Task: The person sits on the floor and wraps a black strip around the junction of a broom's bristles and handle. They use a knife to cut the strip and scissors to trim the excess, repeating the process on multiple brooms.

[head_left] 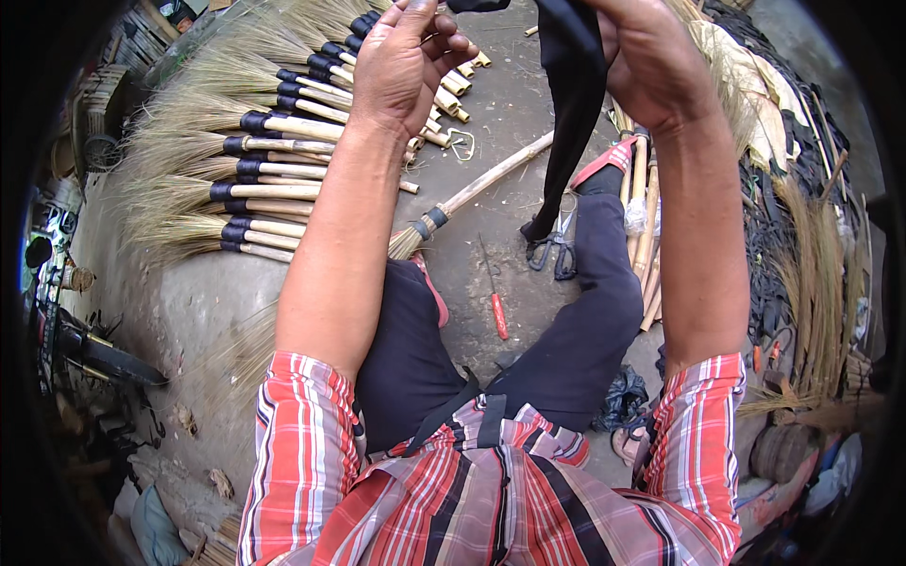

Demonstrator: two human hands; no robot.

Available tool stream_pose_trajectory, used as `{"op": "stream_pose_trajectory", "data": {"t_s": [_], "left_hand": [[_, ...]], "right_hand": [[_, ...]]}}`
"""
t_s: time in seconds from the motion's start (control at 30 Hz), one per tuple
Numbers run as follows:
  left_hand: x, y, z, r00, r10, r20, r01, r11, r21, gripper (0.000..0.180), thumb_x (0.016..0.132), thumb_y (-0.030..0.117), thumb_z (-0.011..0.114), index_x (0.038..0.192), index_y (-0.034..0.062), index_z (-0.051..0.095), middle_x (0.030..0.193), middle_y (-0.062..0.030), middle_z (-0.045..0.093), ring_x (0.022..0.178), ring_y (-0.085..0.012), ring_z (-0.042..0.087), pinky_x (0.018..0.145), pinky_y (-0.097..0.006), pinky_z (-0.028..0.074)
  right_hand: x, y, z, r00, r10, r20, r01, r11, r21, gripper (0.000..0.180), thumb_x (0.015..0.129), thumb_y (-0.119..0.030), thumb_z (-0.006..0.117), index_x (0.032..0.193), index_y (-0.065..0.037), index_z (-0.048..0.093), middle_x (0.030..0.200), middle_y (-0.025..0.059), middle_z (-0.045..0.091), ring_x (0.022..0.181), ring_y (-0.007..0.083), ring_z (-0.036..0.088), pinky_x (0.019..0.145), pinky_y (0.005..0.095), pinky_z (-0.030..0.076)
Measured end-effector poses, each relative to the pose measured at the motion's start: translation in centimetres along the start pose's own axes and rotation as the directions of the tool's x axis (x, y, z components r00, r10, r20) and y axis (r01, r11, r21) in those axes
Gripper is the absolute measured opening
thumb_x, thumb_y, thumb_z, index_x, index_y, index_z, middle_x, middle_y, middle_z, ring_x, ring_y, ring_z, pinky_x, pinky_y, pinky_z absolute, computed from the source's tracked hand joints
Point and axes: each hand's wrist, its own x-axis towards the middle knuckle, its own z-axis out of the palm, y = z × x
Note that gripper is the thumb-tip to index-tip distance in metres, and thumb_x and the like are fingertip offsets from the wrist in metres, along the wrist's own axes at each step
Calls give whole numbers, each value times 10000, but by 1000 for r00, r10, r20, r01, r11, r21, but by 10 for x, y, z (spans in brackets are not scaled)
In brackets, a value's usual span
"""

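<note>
While both hands pinch a black strip (pixel 576 85), left hand (pixel 401 66) and right hand (pixel 651 57) fingers curl closed.

I'm looking down at a broom-making workshop set on bare concrete ground. Finished grass brooms (pixel 236 170) with bamboo handles lie fanned in rows, loose bamboo sticks (pixel 645 226) are piled nearby, and scissors (pixel 552 250) and a red-handled screwdriver (pixel 494 304) lie on the floor.

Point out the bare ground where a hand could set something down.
Bare concrete lies between the stacked brooms and the black strip; another patch lies left of the left forearm. Crowded: scissors, red-handled tool, bamboo sticks.
</note>
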Motion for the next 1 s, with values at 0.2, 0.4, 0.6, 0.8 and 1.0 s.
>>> {"op": "stream_pose_trajectory", "data": {"t_s": [0.2, 0.4, 0.6, 0.8, 1.0], "left_hand": [[-12, 0, 12, 981, -185, 64, 161, 950, 267, 510, 1090, 465, 596, 1303, 3, 639, 1017, -84, 679, 944, -195, 712, 830, -330, 604], [-14, 49, -15, 930, -247, 274, 31, 792, 610, 467, 1088, 413, 619, 1321, 9, 652, 1114, -88, 715, 982, -156, 714, 875, -295, 589], [-51, -18, -164, 932, -358, -61, 202, 370, 907, 436, 1052, 421, 674, 1246, 31, 695, 1056, -50, 730, 955, -148, 666, 873, -305, 544], [-142, -163, -276, 763, -526, -376, 293, -237, 926, 669, 918, 477, 768, 1386, 17, 638, 1311, -229, 689, 1211, -363, 664, 1070, -455, 509], [-167, -191, -269, 651, -670, -357, 61, -423, 904, 828, 847, 551, 793, 1514, 118, 562, 1412, -214, 634, 1402, -373, 532, 1157, -483, 444]], "right_hand": [[14, -15, 6, 999, -38, -18, 39, 998, 42, 213, 1045, -153, 669, 1143, 30, 717, 973, 116, 784, 774, 176, 759, 657, 291, 627], [-28, 57, -14, 990, 76, -116, -80, 996, -29, 212, 1045, -206, 677, 1177, -41, 691, 974, 22, 747, 774, 101, 729, 662, 274, 620], [-89, 181, -24, 889, 394, -232, -358, 916, 183, 195, 1073, -243, 654, 1127, -59, 687, 953, 3, 741, 782, 57, 682, 714, 230, 560], [-112, 285, -17, 760, 591, -271, -474, 789, 392, 167, 1061, -216, 679, 1081, -52, 702, 924, 22, 746, 759, 104, 713, 690, 276, 596], [-115, 328, -19, 657, 677, -333, -525, 727, 442, 150, 1060, -178, 671, 1090, -31, 681, 950, 62, 758, 785, 122, 720, 710, 274, 596]]}}
